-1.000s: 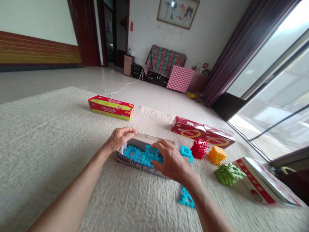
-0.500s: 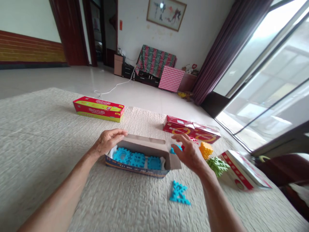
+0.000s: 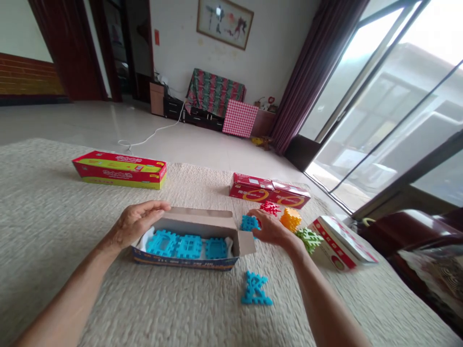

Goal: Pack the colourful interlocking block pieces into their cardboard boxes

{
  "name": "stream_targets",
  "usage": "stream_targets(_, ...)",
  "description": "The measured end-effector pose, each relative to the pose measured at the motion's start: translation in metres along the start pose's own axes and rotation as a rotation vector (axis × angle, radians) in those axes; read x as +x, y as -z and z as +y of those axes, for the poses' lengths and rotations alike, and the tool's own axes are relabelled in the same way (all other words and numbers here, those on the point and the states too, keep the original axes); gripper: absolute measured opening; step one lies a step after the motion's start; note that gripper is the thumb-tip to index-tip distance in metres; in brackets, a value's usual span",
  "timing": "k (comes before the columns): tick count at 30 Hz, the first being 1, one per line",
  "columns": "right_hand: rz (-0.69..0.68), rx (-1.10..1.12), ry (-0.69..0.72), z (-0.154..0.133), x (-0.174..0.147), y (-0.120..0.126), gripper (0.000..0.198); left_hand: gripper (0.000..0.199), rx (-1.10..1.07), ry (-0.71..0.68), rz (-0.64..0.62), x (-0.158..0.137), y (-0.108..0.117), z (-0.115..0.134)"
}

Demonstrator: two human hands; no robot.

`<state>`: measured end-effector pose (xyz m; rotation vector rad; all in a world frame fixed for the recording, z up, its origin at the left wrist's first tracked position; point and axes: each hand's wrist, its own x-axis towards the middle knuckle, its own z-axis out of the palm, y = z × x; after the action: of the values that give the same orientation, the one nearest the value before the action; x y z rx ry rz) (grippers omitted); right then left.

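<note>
An open cardboard box (image 3: 186,264) with blue sides sits in front of me. Inside, on white padding, lie blue interlocking plastic blocks (image 3: 188,246). My left hand (image 3: 139,222) is at the box's left back corner, fingers stretched out and holding nothing. Just past the right end flap (image 3: 247,243), my right hand (image 3: 269,227) has its thumb and fingers around a stack of blue interlocking blocks (image 3: 248,222) on the rug. Part of that stack is hidden by the hand. Nearer to me lies a loose blue block piece (image 3: 256,289), flat on the rug.
Red (image 3: 269,208), yellow (image 3: 291,219) and green blocks (image 3: 310,239) stand beyond my right hand. A white and red box (image 3: 343,243) lies right of them. Farther back are a dark red box (image 3: 269,189) and a red and yellow-green box (image 3: 121,169), all on the textured rug (image 3: 162,308).
My right hand has lowered from above the right flap onto the blue stack, thumb and fingers now around it. My left hand stays by the box corner. The view has turned slightly right.
</note>
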<state>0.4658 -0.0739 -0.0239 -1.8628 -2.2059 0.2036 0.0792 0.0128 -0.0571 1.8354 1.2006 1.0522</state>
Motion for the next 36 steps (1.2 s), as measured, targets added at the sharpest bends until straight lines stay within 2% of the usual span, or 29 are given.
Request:
stream_targets(8,0.005,-0.018,-0.003,0.005,0.001,-0.002,0.037,0.038,0.003,0.004,-0.01,-0.002,0.0,0.003)
stream_targets(11,0.069,0.0,-0.032,0.003,-0.004,0.007,0.04,0.038,-0.009,0.009,-0.012,-0.002,0.0,0.001)
stream_targets(14,0.196,0.03,-0.005,-0.013,-0.012,0.022,0.042,0.036,-0.016,-0.001,-0.013,-0.001,0.0,0.0)
stream_targets(16,0.239,0.068,0.055,-0.033,-0.018,0.032,0.042,0.035,-0.009,-0.013,-0.011,-0.001,-0.001,0.001)
stream_targets(19,0.175,0.15,0.179,-0.071,-0.025,0.039,0.043,0.034,0.017,-0.022,-0.006,-0.001,0.0,0.002)
stream_targets(23,0.014,0.191,0.281,-0.106,-0.028,0.027,0.042,0.035,0.015,-0.027,-0.007,-0.002,0.0,0.006)
stream_targets(27,-0.022,0.162,0.26,-0.11,-0.025,0.013,0.039,0.035,0.018,-0.023,-0.008,-0.003,0.0,0.01)
stream_targets(36,-0.021,0.181,0.283,-0.105,-0.026,0.01,0.043,0.035,0.031,-0.035,-0.018,-0.002,0.0,0.005)
